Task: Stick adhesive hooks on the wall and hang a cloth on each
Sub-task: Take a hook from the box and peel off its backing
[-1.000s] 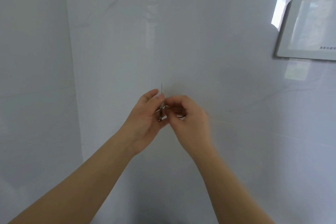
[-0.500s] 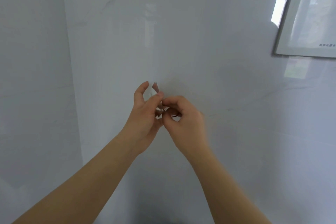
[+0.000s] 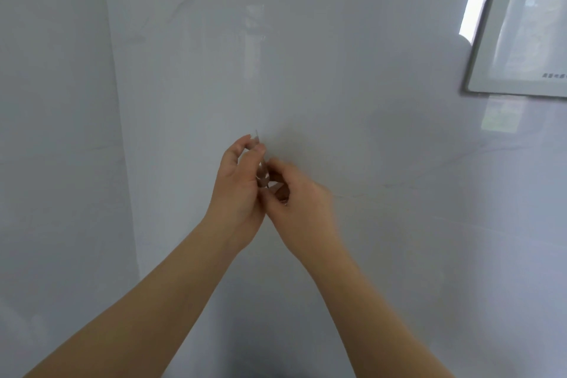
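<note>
Mid-frame, left hand [image 3: 237, 193] and right hand [image 3: 299, 202] pinched a clear adhesive hook [image 3: 262, 174], apparently peeling its backing; pressing it onto the wall [image 3: 368, 70] looked next.

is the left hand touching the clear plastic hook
Touching. The head view shows the left hand pinching the small clear plastic adhesive hook between its thumb and fingertips.

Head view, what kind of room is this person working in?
Probably a tiled bathroom or kitchen corner, though that is a guess: glossy pale wall tiles with faint marble veins, a window reflection on them, two walls meeting at left, and a white panel mounted at upper right.
</note>
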A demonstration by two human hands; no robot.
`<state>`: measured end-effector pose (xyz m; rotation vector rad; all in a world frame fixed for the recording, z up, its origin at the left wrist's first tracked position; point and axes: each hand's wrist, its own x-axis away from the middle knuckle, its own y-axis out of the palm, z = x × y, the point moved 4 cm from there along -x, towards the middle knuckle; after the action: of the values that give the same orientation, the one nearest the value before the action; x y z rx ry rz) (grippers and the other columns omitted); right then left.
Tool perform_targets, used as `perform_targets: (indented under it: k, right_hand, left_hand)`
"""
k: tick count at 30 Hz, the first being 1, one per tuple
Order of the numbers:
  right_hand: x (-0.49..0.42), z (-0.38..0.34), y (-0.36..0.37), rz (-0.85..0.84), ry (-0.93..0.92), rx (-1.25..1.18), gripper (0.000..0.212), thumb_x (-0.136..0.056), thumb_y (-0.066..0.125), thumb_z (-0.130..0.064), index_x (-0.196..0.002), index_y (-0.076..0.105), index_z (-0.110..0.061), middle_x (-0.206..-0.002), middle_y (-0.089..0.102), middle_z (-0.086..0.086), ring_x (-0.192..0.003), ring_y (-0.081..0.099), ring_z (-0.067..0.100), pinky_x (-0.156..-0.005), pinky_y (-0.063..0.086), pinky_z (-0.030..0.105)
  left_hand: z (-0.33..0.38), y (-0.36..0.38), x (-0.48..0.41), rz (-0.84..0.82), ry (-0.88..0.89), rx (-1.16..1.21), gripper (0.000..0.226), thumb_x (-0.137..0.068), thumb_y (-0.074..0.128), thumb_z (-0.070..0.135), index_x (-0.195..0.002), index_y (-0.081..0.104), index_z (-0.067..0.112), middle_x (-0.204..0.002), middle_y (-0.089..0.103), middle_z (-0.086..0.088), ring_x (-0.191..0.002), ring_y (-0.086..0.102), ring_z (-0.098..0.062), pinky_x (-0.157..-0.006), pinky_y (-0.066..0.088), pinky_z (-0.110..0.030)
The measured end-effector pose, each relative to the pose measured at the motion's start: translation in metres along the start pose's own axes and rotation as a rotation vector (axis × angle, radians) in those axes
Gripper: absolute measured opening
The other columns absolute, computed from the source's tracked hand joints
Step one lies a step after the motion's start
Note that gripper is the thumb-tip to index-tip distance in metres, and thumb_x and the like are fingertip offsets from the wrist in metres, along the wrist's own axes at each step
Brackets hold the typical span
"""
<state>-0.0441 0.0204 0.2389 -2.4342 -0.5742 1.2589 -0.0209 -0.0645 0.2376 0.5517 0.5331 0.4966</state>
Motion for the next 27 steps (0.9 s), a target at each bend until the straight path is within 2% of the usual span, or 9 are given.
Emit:
perform_targets:
  k: [2,5,7,12,15,18,21,24,27]
  right_hand:
    - [0.000,-0.001,0.004,0.030,-0.042,0.124,0.028,-0.092,0.051,-0.017,-0.119,0.059,-0.020,-0.092,0.067,-0.007,-0.075,0.060,0.003,-0.064,0.041,0.010]
    - [0.011,-0.006,0.010,0.297,-0.262,0.316,0.028,-0.087,0.050,-0.012,-0.108,0.067,-0.006,-0.088,0.072,0.006,-0.074,0.066,0.022,-0.063,0.047,0.023]
    - [0.021,-0.009,0.013,0.434,-0.337,0.415,0.029,-0.085,0.050,-0.011,-0.105,0.069,-0.002,-0.096,0.074,0.006,-0.079,0.069,0.020,-0.070,0.049,0.028]
    - [0.028,-0.009,0.016,0.478,-0.396,0.531,0.032,-0.087,0.047,-0.013,-0.108,0.069,-0.004,-0.112,0.070,0.007,-0.102,0.067,0.019,-0.087,0.044,0.031]
    - [0.030,-0.012,0.016,0.533,-0.459,0.490,0.030,-0.086,0.046,-0.011,-0.102,0.071,-0.006,-0.111,0.071,0.005,-0.106,0.066,0.020,-0.091,0.043,0.032]
    - [0.036,-0.013,0.011,0.570,-0.572,0.322,0.022,-0.084,0.049,-0.009,-0.095,0.068,-0.013,-0.100,0.073,0.002,-0.098,0.065,0.019,-0.085,0.046,0.033]
    - [0.031,-0.011,0.000,0.613,-0.470,0.120,0.020,-0.082,0.050,-0.012,-0.100,0.056,-0.019,-0.096,0.069,0.001,-0.091,0.053,0.005,-0.081,0.042,0.027]
    - [0.011,-0.002,-0.007,0.494,-0.137,0.012,0.036,-0.082,0.044,-0.032,-0.112,0.062,-0.022,-0.101,0.061,-0.012,-0.092,0.039,-0.008,-0.087,0.041,0.025]
    - [0.008,0.003,-0.005,0.394,-0.088,0.034,0.039,-0.079,0.039,-0.039,-0.096,0.071,-0.025,-0.083,0.063,-0.023,-0.086,0.036,-0.007,-0.085,0.032,0.017]
  left_hand:
    - [0.001,0.002,0.001,-0.009,0.004,0.032,0.014,-0.095,0.046,0.016,-0.100,0.054,0.026,-0.082,0.052,0.001,-0.084,0.058,-0.013,-0.060,0.055,-0.023]
    - [0.002,0.004,-0.001,-0.040,-0.037,0.126,0.016,-0.096,0.046,0.021,-0.109,0.055,0.024,-0.105,0.057,-0.003,-0.101,0.064,-0.016,-0.079,0.057,-0.040]
    - [0.003,0.005,-0.001,-0.084,-0.086,0.162,0.021,-0.097,0.045,0.027,-0.114,0.055,0.023,-0.112,0.059,-0.004,-0.100,0.066,-0.017,-0.079,0.058,-0.043]
    - [0.001,0.005,0.000,-0.197,-0.163,0.251,0.025,-0.091,0.047,0.035,-0.109,0.058,0.022,-0.108,0.064,-0.004,-0.095,0.068,-0.017,-0.075,0.058,-0.041]
    - [0.003,0.005,-0.002,-0.214,-0.184,0.293,0.025,-0.092,0.043,0.037,-0.105,0.057,0.022,-0.104,0.064,-0.004,-0.092,0.068,-0.017,-0.077,0.058,-0.041]
    - [0.008,0.005,-0.006,-0.237,-0.170,0.319,0.027,-0.091,0.041,0.038,-0.106,0.055,0.021,-0.101,0.065,-0.006,-0.089,0.068,-0.017,-0.076,0.058,-0.041]
    - [0.010,0.006,-0.004,-0.302,-0.168,0.299,0.026,-0.086,0.044,0.036,-0.104,0.056,0.020,-0.101,0.065,-0.007,-0.088,0.068,-0.018,-0.076,0.058,-0.038]
    - [0.010,0.007,-0.002,-0.316,-0.161,0.246,0.024,-0.092,0.040,0.033,-0.102,0.057,0.020,-0.099,0.066,-0.006,-0.085,0.069,-0.017,-0.072,0.059,-0.034]
    - [0.011,0.007,-0.003,-0.281,-0.151,0.205,0.024,-0.092,0.041,0.033,-0.105,0.057,0.022,-0.106,0.064,-0.006,-0.093,0.068,-0.017,-0.077,0.058,-0.032]
